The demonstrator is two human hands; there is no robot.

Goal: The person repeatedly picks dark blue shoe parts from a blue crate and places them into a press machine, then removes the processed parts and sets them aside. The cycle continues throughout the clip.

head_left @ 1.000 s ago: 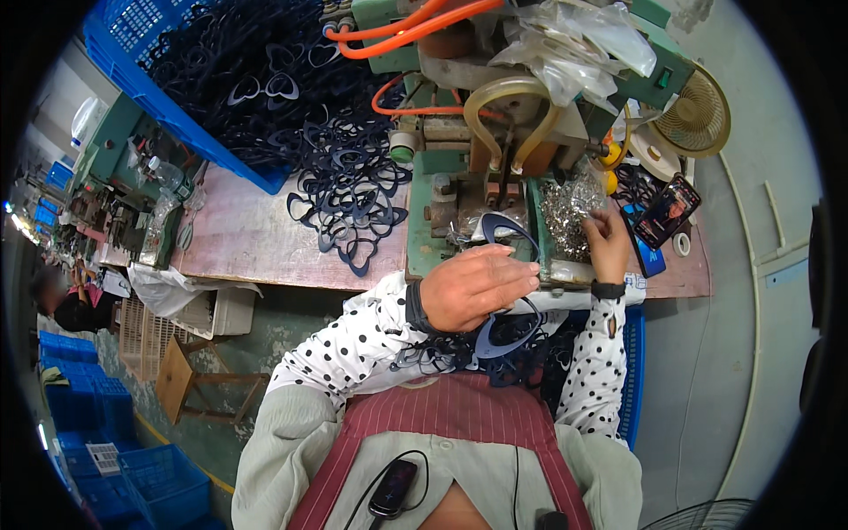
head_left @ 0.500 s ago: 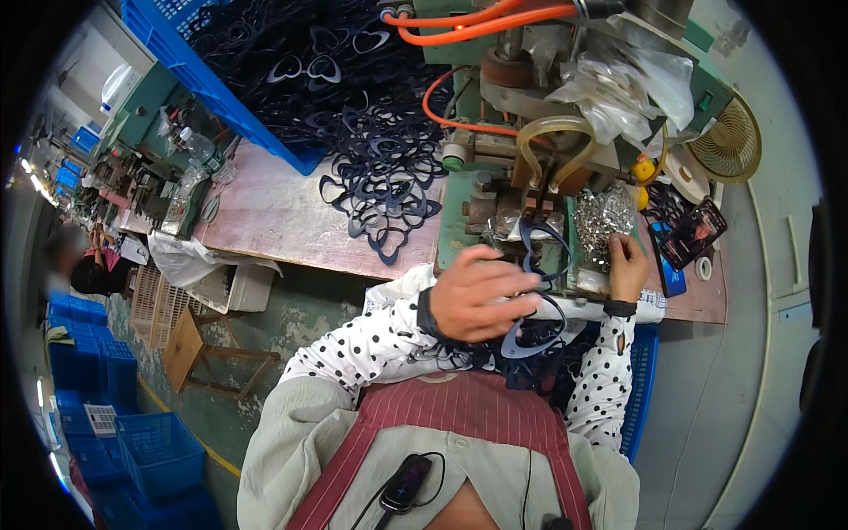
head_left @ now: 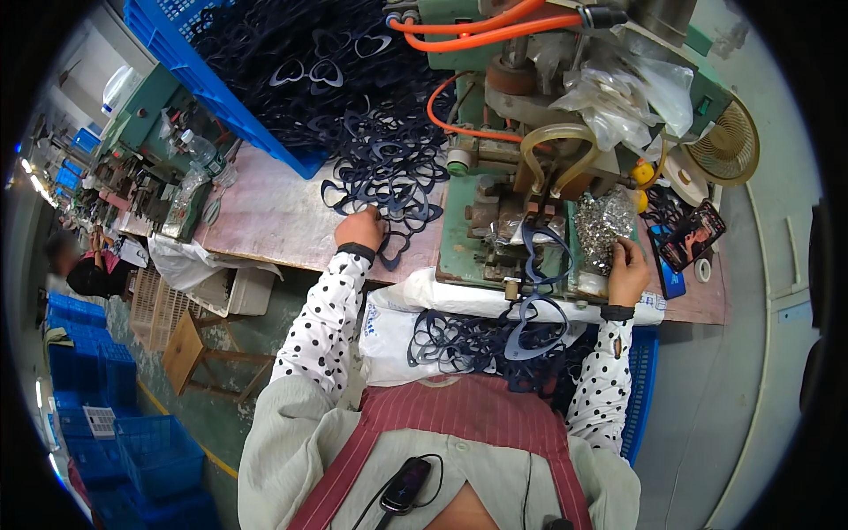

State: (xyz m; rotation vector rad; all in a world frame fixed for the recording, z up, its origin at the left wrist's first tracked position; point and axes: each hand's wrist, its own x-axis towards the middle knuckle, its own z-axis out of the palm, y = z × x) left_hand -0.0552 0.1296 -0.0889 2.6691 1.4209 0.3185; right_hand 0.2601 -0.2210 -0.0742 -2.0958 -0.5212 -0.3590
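My left hand is curled closed at the edge of a pile of dark blue heart-shaped frame pieces on the bench. Its fingertips touch the pile; what they grip is hidden. My right hand is pinched closed beside a heap of small shiny metal pieces, and what is between the fingers is too small to make out. Between my hands, a double-heart frame piece hangs at the front of the green press machine, its upper part under the press head.
More frame pieces lie on white sacking at my lap. A blue crate of pieces stands at the back left. Two phones, a tape roll and a fan are to the right. Orange hoses cross above.
My left hand has moved left and away from the hanging frame piece, over to the pile on the bench. The right hand stays by the metal pieces, nearly unmoved.
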